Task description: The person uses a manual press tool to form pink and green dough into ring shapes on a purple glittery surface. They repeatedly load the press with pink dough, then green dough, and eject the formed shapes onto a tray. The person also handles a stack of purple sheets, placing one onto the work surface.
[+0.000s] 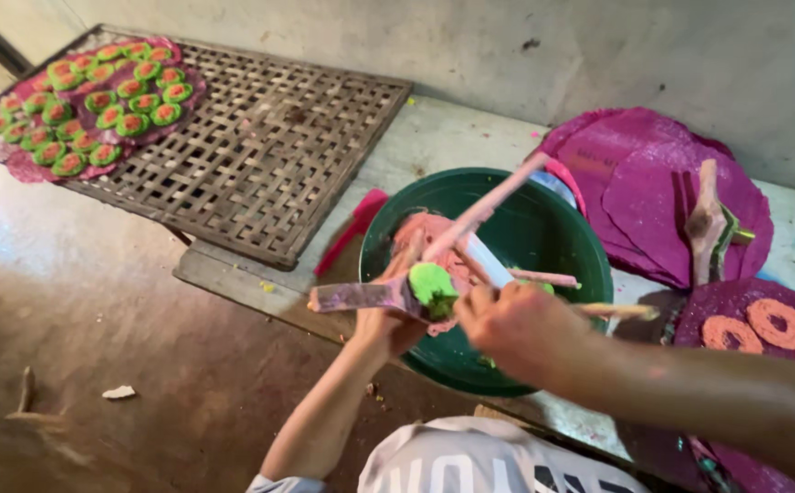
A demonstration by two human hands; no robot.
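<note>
Over a green basin (543,228), both hands (516,324) grip paste-caked sticks (479,215)

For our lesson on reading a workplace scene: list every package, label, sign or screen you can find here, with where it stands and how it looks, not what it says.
No packages, labels, signs or screens are in view.
Only printed thing: large white lettering on the grey shirt at the bottom edge, below the person's arms.
Everything else is unmarked: green bowl, woven drying rack, purple round sheets.
</note>
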